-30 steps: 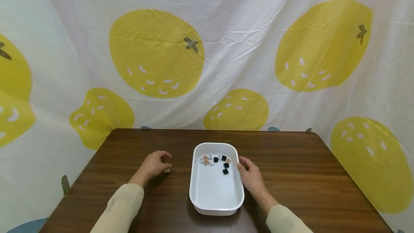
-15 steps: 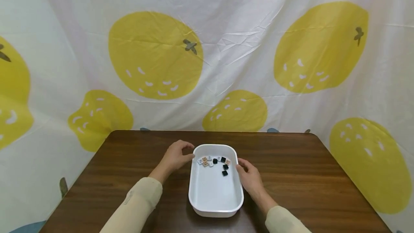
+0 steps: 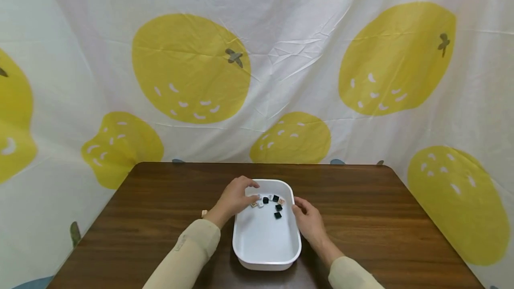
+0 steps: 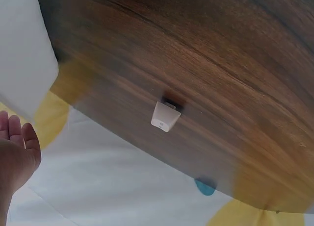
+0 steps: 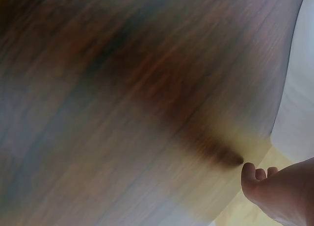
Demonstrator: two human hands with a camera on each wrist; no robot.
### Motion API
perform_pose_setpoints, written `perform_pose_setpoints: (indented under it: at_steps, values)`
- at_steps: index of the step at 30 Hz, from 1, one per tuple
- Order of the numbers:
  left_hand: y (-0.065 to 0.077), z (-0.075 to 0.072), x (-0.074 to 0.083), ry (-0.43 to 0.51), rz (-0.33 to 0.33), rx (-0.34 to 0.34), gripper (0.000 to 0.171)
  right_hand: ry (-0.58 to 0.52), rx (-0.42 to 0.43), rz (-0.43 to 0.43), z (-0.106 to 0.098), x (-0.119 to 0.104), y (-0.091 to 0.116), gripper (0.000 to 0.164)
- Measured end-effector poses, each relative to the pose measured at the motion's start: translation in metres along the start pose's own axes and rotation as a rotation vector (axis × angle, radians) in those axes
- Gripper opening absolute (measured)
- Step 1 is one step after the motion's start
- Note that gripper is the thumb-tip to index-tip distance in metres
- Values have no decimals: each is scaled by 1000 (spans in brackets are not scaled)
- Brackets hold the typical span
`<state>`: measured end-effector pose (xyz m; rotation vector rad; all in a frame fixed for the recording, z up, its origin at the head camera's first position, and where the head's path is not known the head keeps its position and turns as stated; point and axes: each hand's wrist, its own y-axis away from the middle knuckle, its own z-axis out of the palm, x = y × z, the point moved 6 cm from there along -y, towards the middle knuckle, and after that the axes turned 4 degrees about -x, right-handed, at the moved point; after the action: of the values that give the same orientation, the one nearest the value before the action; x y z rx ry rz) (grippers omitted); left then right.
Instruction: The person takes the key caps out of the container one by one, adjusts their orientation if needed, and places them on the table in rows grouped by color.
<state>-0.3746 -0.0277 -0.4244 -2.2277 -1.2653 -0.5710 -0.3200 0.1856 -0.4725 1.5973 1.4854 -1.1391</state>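
A white tray (image 3: 267, 267) stands on the table, with several small white, orange and black keycaps (image 3: 278, 208) scattered mostly toward its far end. My left hand (image 3: 234, 195) reaches over the tray's left rim, thumb and forefinger apart, just above the keycaps there. It hides some of them, and I see nothing between its fingers. On the table left of my left wrist lies a single pale keycap (image 3: 204, 212); the left wrist view shows this keycap (image 4: 166, 117) closer, standing away from the hand. My right hand (image 3: 310, 220) rests against the tray's right rim with relaxed fingers.
The dark wooden table (image 3: 361, 217) has rounded far corners. Behind it hangs a white cloth (image 3: 281, 66) printed with yellow lemons. The tray's raised wall surrounds the keycaps.
My left hand has moved right, from the single keycap on the table, across the rim to above the tray's far left part. That keycap stays behind on the table. My right hand keeps its place.
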Motion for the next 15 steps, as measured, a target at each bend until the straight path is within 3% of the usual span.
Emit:
perform_pose_setpoints:
  at_steps: [5,9,15]
  values:
    - [-3,6,1,-120,9,-13,26,-3,0,13,0,1,0,34]
    - [-7,13,-4,-220,-33,-17,25,-4,-3,18,0,2,0,34]
    - [-5,19,-13,-207,-120,-30,24,-20,2,15,0,0,0,33]
